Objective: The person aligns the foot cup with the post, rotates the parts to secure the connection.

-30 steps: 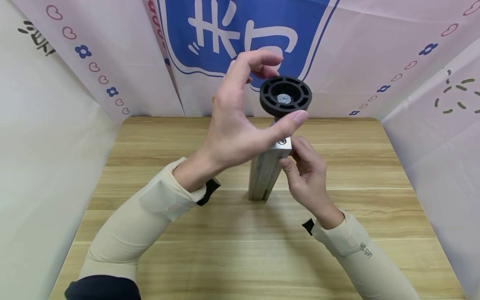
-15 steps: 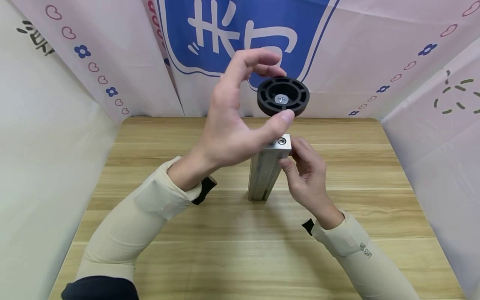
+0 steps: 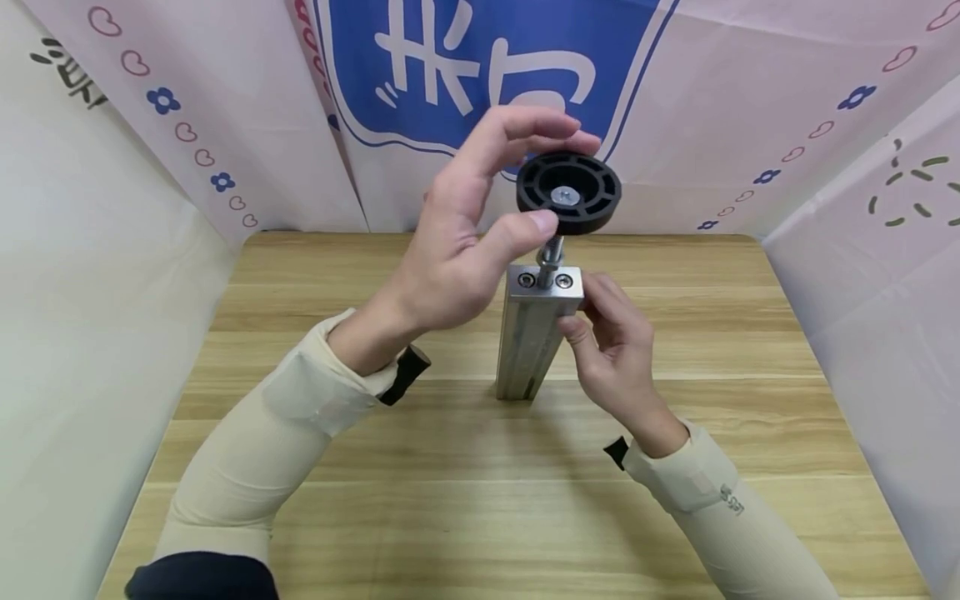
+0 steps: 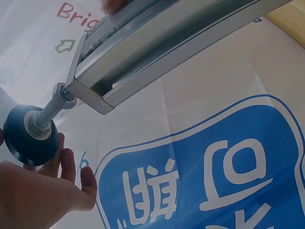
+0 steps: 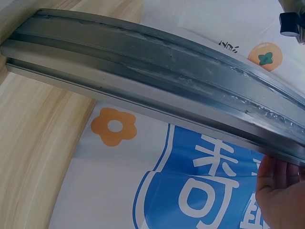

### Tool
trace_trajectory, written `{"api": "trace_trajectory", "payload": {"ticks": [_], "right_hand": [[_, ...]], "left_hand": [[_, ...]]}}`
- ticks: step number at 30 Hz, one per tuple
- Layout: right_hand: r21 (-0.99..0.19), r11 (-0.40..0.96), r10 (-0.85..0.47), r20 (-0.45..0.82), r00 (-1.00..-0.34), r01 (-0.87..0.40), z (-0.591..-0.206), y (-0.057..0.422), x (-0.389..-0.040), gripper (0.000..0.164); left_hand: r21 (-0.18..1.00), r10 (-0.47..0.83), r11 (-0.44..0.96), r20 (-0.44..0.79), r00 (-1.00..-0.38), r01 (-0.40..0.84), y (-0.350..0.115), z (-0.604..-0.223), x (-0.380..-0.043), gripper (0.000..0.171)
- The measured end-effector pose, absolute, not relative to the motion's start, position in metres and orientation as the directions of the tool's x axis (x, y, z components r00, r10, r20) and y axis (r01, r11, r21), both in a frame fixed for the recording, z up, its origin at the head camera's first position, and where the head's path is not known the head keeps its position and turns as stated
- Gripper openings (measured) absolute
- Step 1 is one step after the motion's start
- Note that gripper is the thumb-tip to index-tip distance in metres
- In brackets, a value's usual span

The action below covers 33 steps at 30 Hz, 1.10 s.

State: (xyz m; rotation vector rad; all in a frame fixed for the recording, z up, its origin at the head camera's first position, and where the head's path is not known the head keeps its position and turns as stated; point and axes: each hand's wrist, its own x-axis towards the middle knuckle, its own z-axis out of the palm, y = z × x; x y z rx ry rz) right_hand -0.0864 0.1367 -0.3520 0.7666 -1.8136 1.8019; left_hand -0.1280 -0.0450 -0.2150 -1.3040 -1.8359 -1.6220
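A silver aluminium profile stands upright on the table. Its metal end plate carries two screws and a threaded stem topped by a round black levelling foot. My left hand holds the foot by its rim, thumb on the near left edge and fingers behind. In the left wrist view, a nut sits on the stem close to the plate, and the foot's cupped underside faces away. My right hand grips the profile's right side just below its top; the right wrist view shows the long grooved profile.
The wooden table extends around the profile's base. A printed cloth hangs close behind it, and pale side walls flank the table. Dark wrist camera mounts protrude from both cuffs.
My left thumb has slid leftward along the foot's near rim while the fingers behind shifted right. The stem and end plate have come into view. My right hand and the profile stay put.
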Motion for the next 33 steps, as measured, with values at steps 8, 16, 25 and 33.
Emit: {"api": "trace_trajectory", "payload": {"ticks": [8,16,25,33], "right_hand": [[-0.723,-0.048,-0.07,0.691,-0.719,-0.69,-0.3546,0.1361,-0.0868,0.06],[-0.738,-0.023,-0.062,0.674,-0.736,-0.674,-0.3523,0.1358,-0.0863,0.064],[-0.736,-0.029,-0.058,0.677,-0.734,-0.676,-0.3512,0.135,-0.0864,0.067],[-0.736,-0.033,-0.054,0.676,-0.735,-0.676,-0.3522,0.1356,-0.0863,0.067]], "left_hand": [[0.532,0.26,0.077,0.806,-0.532,0.843,-0.0459,-0.2165,-0.1262,0.078],[0.529,0.225,0.142,0.806,-0.548,0.837,-0.042,-0.2196,-0.1249,0.084],[0.531,0.203,0.152,0.809,-0.552,0.834,-0.0385,-0.2168,-0.1235,0.077],[0.536,0.218,0.109,0.809,-0.546,0.837,-0.0388,-0.2175,-0.1246,0.072]]}}
